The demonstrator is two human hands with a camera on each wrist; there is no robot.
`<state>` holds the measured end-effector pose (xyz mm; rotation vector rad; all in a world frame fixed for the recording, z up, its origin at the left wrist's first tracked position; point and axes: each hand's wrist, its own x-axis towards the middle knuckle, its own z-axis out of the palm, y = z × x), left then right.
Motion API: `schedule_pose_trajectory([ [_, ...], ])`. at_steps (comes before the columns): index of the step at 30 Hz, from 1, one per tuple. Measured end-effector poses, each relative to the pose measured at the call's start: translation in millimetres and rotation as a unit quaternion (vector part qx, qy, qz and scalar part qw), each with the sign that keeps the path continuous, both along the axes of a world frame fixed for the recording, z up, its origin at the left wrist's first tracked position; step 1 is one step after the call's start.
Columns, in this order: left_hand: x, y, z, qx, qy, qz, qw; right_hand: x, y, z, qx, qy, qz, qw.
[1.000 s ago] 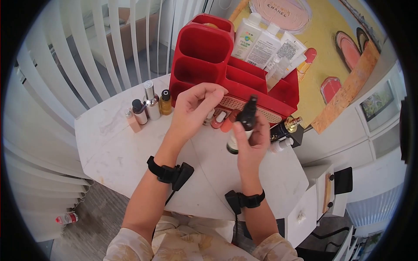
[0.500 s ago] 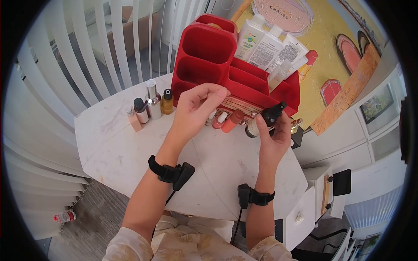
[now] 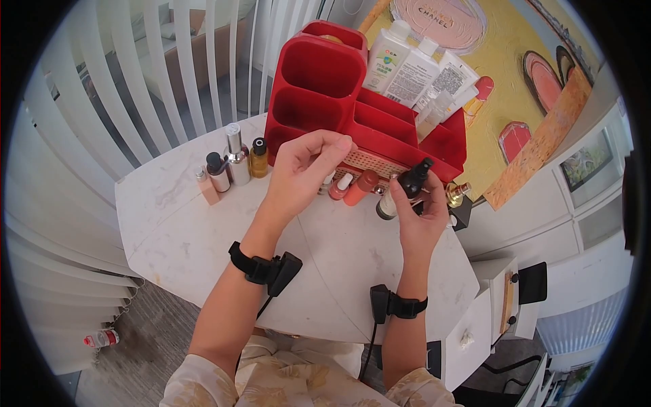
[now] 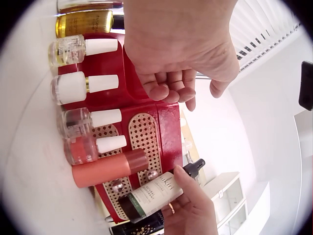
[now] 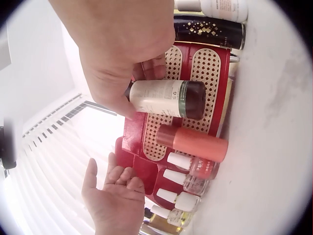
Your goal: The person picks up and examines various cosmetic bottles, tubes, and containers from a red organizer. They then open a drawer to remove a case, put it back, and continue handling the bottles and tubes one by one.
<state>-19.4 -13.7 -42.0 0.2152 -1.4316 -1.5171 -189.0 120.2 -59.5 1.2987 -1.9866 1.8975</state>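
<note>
My right hand (image 3: 424,220) grips a dark spray bottle (image 4: 156,193) with a cream label, its black top tilted up to the right in the head view. In the right wrist view, the bottle's dark base points to the right, over the cane-patterned drawer fronts (image 5: 205,73). My left hand (image 3: 298,173) hovers before the red organizer (image 3: 390,139), fingers loosely curled and holding nothing. Under and beside it are several small nail polish bottles (image 4: 71,88) with white caps, lined up along the organizer's front. A coral tube (image 4: 107,169) ends that row, close to the spray bottle.
Left on the marble table (image 3: 169,237) stand a pink bottle (image 3: 208,190), a silver-capped bottle (image 3: 237,163) and an amber bottle (image 3: 258,159). White bottles (image 3: 410,74) fill the organizer's back compartment. A black patterned bottle (image 5: 210,32) with a gold top stands at the right.
My right hand has carried the spray bottle to the right, towards the organizer's right end, then slightly back left. My left hand has stayed in place.
</note>
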Motion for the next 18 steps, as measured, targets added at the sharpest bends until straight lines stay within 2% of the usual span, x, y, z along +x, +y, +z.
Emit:
schedule_pose_trajectory([
  [5,0.3,0.6,0.6,0.0,-0.005,0.001,1.0,-3.2,1.4,0.2,0.01,0.017,-0.007,1.0],
  [8,0.9,1.7,1.6,0.011,-0.008,-0.005,1.0,-6.7,1.4,-0.2,0.018,0.069,-0.054,0.996],
  [18,-0.1,1.8,-0.1,0.011,-0.013,-0.005,1.0,-4.8,0.8,1.9,0.025,0.064,-0.06,0.996],
])
